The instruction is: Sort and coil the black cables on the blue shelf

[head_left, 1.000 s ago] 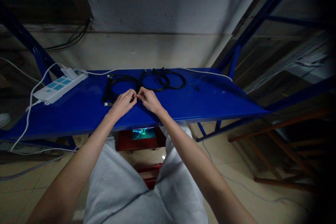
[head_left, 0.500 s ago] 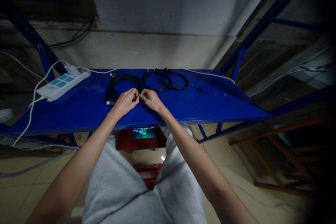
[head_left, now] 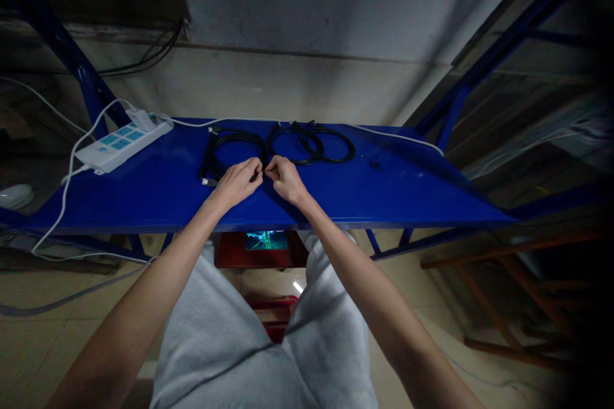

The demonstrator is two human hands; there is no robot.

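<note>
Black cable coil [head_left: 240,136], left of centre, looks already wound; your left hand [head_left: 236,183] and right hand [head_left: 289,183] pinch narrowly at its edge, held piece unclear, fastening seemingly unfinished.

Power strip [head_left: 125,146], far left: no lettering can be read; a small blue mark near its left end is too small to make out as a sign
Screen [head_left: 267,240], below the near edge: tiny pale marks along the top, too small to read as words or numbers
Cable plug [head_left: 205,182], near side of the left coil [head_left: 235,135]: no brand or label legible
</note>
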